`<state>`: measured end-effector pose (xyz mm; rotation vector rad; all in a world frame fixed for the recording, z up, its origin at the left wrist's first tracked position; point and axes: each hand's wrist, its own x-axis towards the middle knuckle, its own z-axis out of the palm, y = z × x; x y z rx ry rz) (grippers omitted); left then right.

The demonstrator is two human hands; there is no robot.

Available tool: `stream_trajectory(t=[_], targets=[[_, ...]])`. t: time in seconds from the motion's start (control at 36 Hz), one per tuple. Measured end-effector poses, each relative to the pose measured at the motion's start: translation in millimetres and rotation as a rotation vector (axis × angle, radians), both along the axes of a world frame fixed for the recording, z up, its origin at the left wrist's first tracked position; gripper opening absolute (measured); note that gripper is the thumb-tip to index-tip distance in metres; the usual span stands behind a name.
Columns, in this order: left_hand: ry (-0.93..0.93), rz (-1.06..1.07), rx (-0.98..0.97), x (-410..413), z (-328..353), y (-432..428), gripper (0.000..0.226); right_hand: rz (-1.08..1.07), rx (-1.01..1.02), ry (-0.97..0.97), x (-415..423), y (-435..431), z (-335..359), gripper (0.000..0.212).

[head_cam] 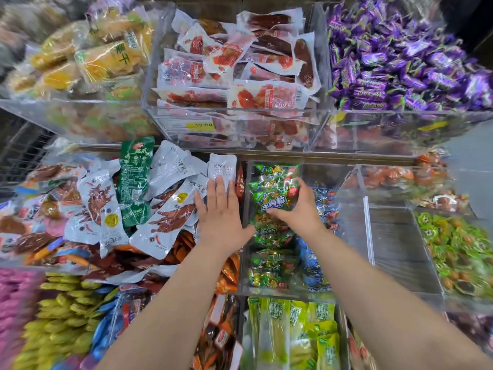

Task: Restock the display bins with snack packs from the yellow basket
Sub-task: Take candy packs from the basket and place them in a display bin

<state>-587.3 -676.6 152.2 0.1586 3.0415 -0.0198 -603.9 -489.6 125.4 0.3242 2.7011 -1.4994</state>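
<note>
I am watching a clear bin (pixel 328 164) at the middle of the shelf, and both hands are at it. The right hand (pixel 300 209) is over the left half of this bin, its fingers and thumb curled round a bunch of green snack packs (pixel 274 192), which it grasps above the other green packs already lying inside. Blue packs (pixel 314 265) fill the right half of the same bin.

The left hand (pixel 221 212) lies just left of the bin, palm down, fingers straight and released, resting flat on a heap of white pouches (pixel 165 222). Its thumb reaches across to the bin's left wall. I cannot tell whether it presses down or only rests.

Further left of the bin, a dark green pouch (pixel 134 182) lies on top of the white ones. Orange packs (pixel 229 271) sit tight against the bin's left wall, lower down.

Above the bin, one shelf up, is a box of red-and-white packs (pixel 232 70), with purple sweets (pixel 400 62) to its right. Below the bin stand yellow-green packets (pixel 293 335). To the right of the bin, past a bare compartment, lie green round sweets (pixel 458 252), blurred.
</note>
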Motion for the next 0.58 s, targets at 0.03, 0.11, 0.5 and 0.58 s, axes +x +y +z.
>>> stream_trajectory(t=[0.03,0.11,0.5,0.58], targets=[[0.0,0.001,-0.002,0.0,-0.2,-0.1,0.109,-0.004,0.018,0.009,0.4,1.2,-0.9,0.106],[0.002,0.001,-0.007,0.3,-0.3,-0.4,0.109,0.012,0.01,0.003,3.7,3.6,-3.8,0.092],[0.001,-0.01,0.023,2.4,2.9,-0.7,0.105,-0.144,-0.128,-0.136,-10.4,21.0,-7.9,0.107],[-0.003,-0.007,0.024,2.4,3.4,-0.1,0.105,-0.046,-0.114,-0.118,-16.8,7.3,-5.2,0.111]])
